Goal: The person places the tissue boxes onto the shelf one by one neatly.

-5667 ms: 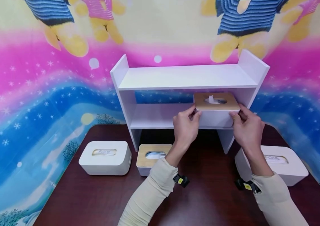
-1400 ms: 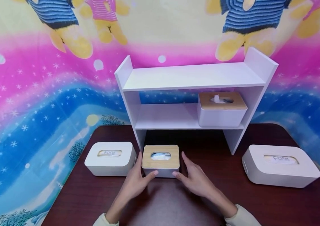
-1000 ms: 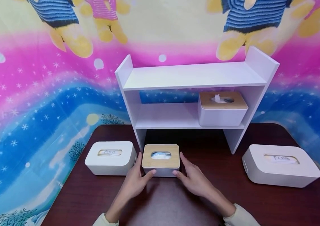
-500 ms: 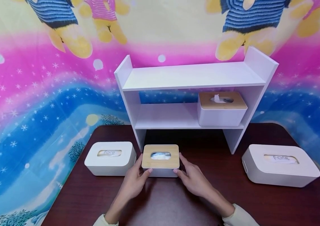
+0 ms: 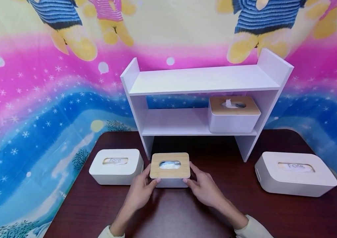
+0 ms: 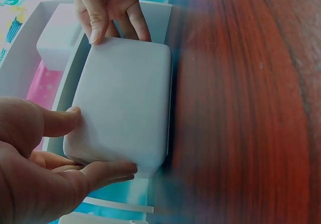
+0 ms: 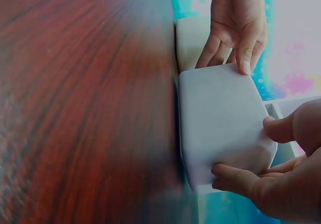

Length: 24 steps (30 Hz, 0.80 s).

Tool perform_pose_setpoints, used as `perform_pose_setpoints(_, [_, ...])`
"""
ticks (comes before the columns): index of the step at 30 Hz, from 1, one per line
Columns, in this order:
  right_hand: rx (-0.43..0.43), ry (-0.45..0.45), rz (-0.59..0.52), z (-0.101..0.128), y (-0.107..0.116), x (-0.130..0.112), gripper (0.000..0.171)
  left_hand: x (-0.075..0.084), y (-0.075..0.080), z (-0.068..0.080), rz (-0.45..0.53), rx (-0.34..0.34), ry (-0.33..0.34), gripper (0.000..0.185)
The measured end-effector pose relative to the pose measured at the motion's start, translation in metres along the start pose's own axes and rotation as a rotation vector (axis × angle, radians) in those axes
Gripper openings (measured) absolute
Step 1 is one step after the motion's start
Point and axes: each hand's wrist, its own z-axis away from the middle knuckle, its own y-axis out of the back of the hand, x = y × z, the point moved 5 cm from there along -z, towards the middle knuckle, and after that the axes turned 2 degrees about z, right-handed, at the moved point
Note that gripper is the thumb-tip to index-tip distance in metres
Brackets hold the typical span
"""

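In the head view a small tissue box (image 5: 169, 172) with a pale wooden lid and white sides stands at the front left of the shelf unit. My left hand (image 5: 140, 190) grips its left side, thumb on the front face and fingers along the side. The right hand (image 5: 205, 190) grips the opposite side in the same way. Both wrist views show the plain white front of the box, with a thumb and fingertips at its edges. Tissue shows through the oval slot in the lid.
A white two-tier shelf unit (image 5: 204, 79) stands at the back of the dark table (image 5: 171, 215). A larger wooden-lidded tissue box (image 5: 234, 124) sits at the right of its lower tier. White tissue boxes stand left (image 5: 115, 178) and right (image 5: 297, 186).
Earlier both hands held the larger wooden-lidded box at the shelf; it now stands there released. The hands have since closed in on the small box, which has shifted slightly towards me.
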Motion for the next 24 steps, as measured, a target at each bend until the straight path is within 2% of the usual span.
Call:
perform_pose_setpoints(10, [-0.02,-0.043,-0.027,0.003,0.015,-0.003,0.075,0.015,0.003,0.001,0.018,-0.021,0.008,0.069])
perform_pose_setpoints(16, [0.012,0.018,-0.017,0.004,0.028,-0.01,0.074,0.028,0.007,-0.001,0.048,-0.041,0.001,0.07])
perform_pose_setpoints(24, [0.048,0.067,-0.002,0.004,0.043,-0.02,0.073,0.044,0.016,-0.004,0.014,-0.037,-0.024,0.069])
